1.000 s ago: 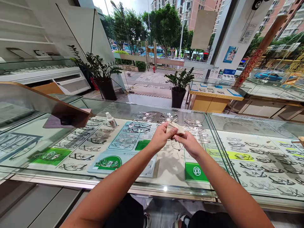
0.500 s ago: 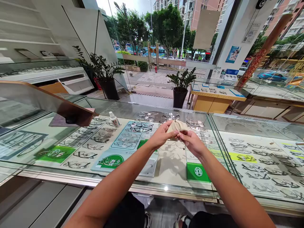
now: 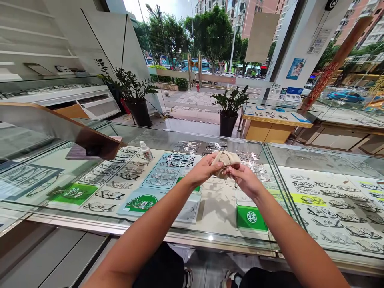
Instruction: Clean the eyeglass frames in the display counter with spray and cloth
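Above the glass counter, my left hand (image 3: 205, 170) is closed on a beige cloth (image 3: 230, 157), its thumb pressed over the near side. A thin-rimmed pair of glasses (image 3: 231, 183) is partly wrapped in that cloth; one round rim shows against the fabric and another part hangs below the fingers. My right hand (image 3: 246, 179) pinches the glasses near their middle, close to my left thumb. Fingers and cloth hide much of the frame. A white spray bottle (image 3: 146, 152) stands on the counter to the left of my hands.
Rows of eyeglasses (image 3: 180, 161) lie inside the glass display counter (image 3: 210, 235). A green card (image 3: 252, 217) lies below my right forearm. At the left, a dark wooden board (image 3: 99, 143) juts over the counter. Potted plants (image 3: 229, 120) stand beyond it by the window.
The cloth has shifted slightly, with more of a round rim showing against it. My fingers have changed position a little while both hands keep their hold. The view has moved slightly.
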Motion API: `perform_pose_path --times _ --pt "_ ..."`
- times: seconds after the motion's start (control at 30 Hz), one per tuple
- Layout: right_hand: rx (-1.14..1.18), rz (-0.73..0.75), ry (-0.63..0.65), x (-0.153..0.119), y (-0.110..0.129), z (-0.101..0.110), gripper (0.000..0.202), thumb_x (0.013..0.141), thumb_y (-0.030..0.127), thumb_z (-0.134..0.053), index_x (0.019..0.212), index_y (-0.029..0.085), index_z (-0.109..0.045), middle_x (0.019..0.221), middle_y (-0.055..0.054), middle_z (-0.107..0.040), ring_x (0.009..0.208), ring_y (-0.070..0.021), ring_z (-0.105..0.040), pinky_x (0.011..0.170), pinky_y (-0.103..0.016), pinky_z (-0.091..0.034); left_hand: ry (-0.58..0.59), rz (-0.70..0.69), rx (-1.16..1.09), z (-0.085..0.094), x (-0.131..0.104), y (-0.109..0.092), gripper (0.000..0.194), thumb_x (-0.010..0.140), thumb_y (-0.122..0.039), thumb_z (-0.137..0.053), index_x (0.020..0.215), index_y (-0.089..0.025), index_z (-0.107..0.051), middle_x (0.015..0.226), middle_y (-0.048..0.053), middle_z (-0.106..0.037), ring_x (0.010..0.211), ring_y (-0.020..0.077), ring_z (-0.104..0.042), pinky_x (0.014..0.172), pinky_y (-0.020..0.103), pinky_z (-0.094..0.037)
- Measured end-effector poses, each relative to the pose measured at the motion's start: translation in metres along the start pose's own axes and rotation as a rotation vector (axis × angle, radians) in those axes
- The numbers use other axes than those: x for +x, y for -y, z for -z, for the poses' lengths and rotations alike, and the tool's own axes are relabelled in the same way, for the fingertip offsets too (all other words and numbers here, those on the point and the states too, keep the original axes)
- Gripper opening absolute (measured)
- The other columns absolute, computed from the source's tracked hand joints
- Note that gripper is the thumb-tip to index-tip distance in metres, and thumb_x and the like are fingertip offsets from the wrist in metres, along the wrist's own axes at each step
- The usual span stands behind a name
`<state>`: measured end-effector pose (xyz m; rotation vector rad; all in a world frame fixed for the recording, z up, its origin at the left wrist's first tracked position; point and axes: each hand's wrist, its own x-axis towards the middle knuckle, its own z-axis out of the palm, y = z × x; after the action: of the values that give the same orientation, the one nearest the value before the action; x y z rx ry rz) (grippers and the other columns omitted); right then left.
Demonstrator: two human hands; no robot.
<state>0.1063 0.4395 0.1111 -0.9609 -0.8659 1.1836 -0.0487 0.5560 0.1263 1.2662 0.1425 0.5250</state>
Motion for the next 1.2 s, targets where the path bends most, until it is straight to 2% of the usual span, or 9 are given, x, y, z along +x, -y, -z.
perform_pose_path --times 0.13,0.27,0.4,0.53,0.63,0.83,0.93,1.1,1.2 --pt "-0.023 0.005 -0.019 0.002 -0.007 0.001 0.038 0.069 0.049 -0.097 0.089 0.021 -0.082 0.091 -0.004 -0.079 0.089 -0.0201 -0.067 0.092 -0.036 -0.048 -0.056 -0.037 0.024 -0.003 0.001 0.006 0.055 0.073 -0.043 -0.096 0.112 -0.016 -0.067 0.090 0.005 -0.071 0.072 0.0133 -0.064 0.072 0.026 -0.053" --pt "-0.064 0.004 -0.044 0.003 -0.015 -0.001 0.042 0.066 0.051 -0.098 0.090 0.021 -0.081 0.090 -0.004 -0.080 0.093 -0.0230 -0.069 0.094 -0.039 -0.048 -0.124 -0.099 0.039 -0.005 0.005 0.016 0.049 0.084 -0.057 -0.084 0.095 -0.015 -0.063 0.073 0.001 -0.064 0.058 0.0097 -0.054 0.058 0.022 -0.046" --pt "-0.062 0.005 -0.015 0.001 -0.009 -0.001 0.040 0.070 0.050 -0.096 0.092 0.021 -0.081 0.091 -0.005 -0.080 0.094 -0.0229 -0.069 0.097 -0.040 -0.048 -0.086 -0.079 0.044 0.000 0.005 0.013 0.053 0.090 -0.065 -0.073 0.090 -0.014 -0.063 0.067 0.003 -0.065 0.058 0.0126 -0.058 0.058 0.024 -0.048" --pt "-0.051 0.023 0.014 0.000 -0.001 0.000 0.036 0.074 0.051 -0.094 0.087 0.020 -0.081 0.090 -0.005 -0.079 0.089 -0.0204 -0.067 0.093 -0.037 -0.048 0.003 -0.013 -0.018 0.003 0.001 0.005 0.051 0.082 -0.050 -0.088 0.109 -0.014 -0.066 0.086 0.006 -0.072 0.072 0.0145 -0.067 0.072 0.026 -0.054" --pt "-0.048 0.028 -0.009 0.001 -0.005 0.000 0.038 0.072 0.052 -0.095 0.090 0.022 -0.081 0.091 -0.004 -0.079 0.089 -0.0205 -0.067 0.090 -0.036 -0.049 -0.024 -0.014 -0.028 0.000 0.000 0.007 0.058 0.075 -0.040 -0.095 0.117 -0.016 -0.064 0.095 0.006 -0.072 0.077 0.0136 -0.067 0.074 0.025 -0.054" --pt "-0.101 0.016 -0.040 0.004 -0.015 -0.004 0.047 0.065 0.057 -0.098 0.089 0.021 -0.079 0.090 -0.005 -0.080 0.091 -0.0235 -0.069 0.092 -0.040 -0.050 -0.127 -0.083 -0.008 -0.002 0.008 0.021 0.050 0.086 -0.060 -0.080 0.094 -0.015 -0.061 0.071 0.001 -0.064 0.056 0.0096 -0.055 0.055 0.022 -0.045" --pt "-0.106 0.025 -0.007 0.003 -0.010 -0.002 0.044 0.068 0.057 -0.096 0.088 0.021 -0.080 0.089 -0.005 -0.079 0.090 -0.0227 -0.068 0.093 -0.040 -0.050 -0.096 -0.069 -0.006 0.001 0.008 0.019 0.052 0.090 -0.065 -0.074 0.089 -0.014 -0.062 0.067 0.002 -0.064 0.055 0.0112 -0.057 0.056 0.023 -0.046" --pt "-0.098 0.041 0.006 0.003 -0.006 0.004 0.041 0.073 0.057 -0.093 0.088 0.020 -0.081 0.091 -0.006 -0.079 0.089 -0.0211 -0.066 0.092 -0.038 -0.048 -0.047 -0.002 -0.061 0.001 0.003 0.012 0.056 0.077 -0.047 -0.093 0.115 -0.015 -0.067 0.091 0.005 -0.072 0.073 0.0127 -0.066 0.073 0.025 -0.054" --pt "-0.107 0.031 -0.016 0.005 -0.011 0.003 0.045 0.068 0.059 -0.095 0.088 0.021 -0.080 0.090 -0.005 -0.079 0.089 -0.0218 -0.067 0.090 -0.038 -0.049 -0.091 -0.029 -0.031 -0.003 0.004 0.015 0.057 0.072 -0.044 -0.096 0.109 -0.015 -0.065 0.088 0.003 -0.070 0.068 0.0109 -0.063 0.067 0.023 -0.052"
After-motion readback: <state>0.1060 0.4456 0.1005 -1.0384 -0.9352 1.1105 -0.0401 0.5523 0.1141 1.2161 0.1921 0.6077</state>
